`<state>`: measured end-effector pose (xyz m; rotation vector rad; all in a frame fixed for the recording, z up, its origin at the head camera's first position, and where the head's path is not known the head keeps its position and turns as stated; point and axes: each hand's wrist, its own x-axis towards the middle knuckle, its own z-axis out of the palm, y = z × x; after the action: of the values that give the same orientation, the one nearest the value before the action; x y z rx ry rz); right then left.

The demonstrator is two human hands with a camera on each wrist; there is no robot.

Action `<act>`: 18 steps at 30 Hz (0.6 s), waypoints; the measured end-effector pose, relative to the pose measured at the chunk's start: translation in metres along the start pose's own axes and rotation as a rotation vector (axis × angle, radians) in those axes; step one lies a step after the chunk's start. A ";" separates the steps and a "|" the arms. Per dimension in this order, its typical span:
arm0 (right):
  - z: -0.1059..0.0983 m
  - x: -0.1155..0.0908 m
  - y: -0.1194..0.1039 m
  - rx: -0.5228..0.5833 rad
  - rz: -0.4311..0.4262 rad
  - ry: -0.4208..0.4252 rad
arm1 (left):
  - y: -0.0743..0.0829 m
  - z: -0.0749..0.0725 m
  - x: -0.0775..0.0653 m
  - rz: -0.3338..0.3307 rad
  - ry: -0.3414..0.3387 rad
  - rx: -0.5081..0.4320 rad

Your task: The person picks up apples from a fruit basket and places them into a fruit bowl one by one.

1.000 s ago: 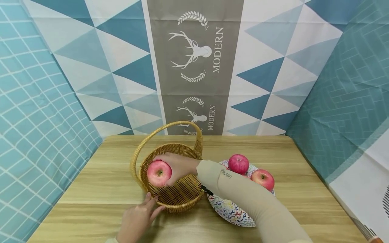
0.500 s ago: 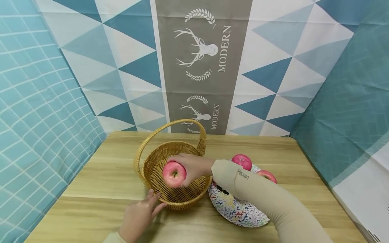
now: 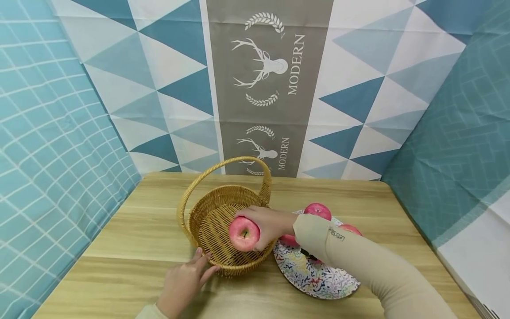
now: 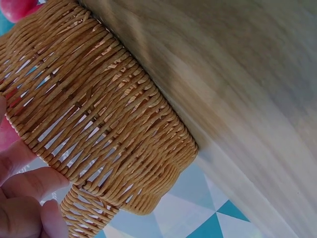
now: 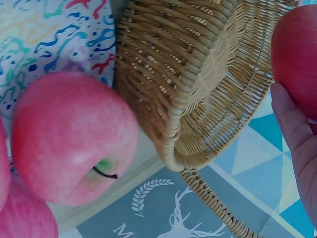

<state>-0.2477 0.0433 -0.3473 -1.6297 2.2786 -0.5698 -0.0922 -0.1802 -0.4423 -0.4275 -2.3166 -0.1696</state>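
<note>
A wicker basket (image 3: 215, 230) with a tall arched handle stands on the wooden table, no apple lying on its visible floor. My left hand (image 3: 181, 283) holds its near-left rim; in the left wrist view the fingers (image 4: 34, 182) bend at the woven edge. Over the right part of the basket, my right hand (image 3: 267, 223) grips a red apple (image 3: 244, 233), stem facing the head camera. The right wrist view has this apple (image 5: 297, 62) at its right edge, with the thumb or a finger against it. Just right of the basket lies a patterned plate (image 3: 318, 279), partly hidden by my right forearm.
Several more apples rest on the plate, among them one at the back (image 3: 317, 210) and one at the right (image 3: 350, 229). The basket's handle (image 3: 223, 166) arches up behind the hands. A printed cloth (image 3: 259, 88) hangs behind the table (image 3: 131, 239).
My right hand has carried the apple rightward across the basket, from its left side toward the plate side. My left hand stays at the rim. The head view has shifted slightly.
</note>
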 end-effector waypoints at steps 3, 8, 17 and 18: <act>0.000 -0.004 0.003 -0.001 -0.034 0.011 | 0.000 0.000 -0.001 0.002 0.004 0.002; -0.004 -0.021 0.008 0.073 -0.035 0.012 | 0.000 0.002 0.001 0.016 0.009 -0.007; -0.007 -0.059 0.020 0.288 0.040 0.041 | 0.001 0.001 0.001 0.013 0.000 -0.003; -0.005 -0.063 0.022 0.307 0.051 0.038 | 0.001 0.001 0.001 0.015 -0.003 -0.006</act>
<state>-0.2481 0.1105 -0.3534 -1.4195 2.1237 -0.8945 -0.0935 -0.1789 -0.4422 -0.4478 -2.3156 -0.1689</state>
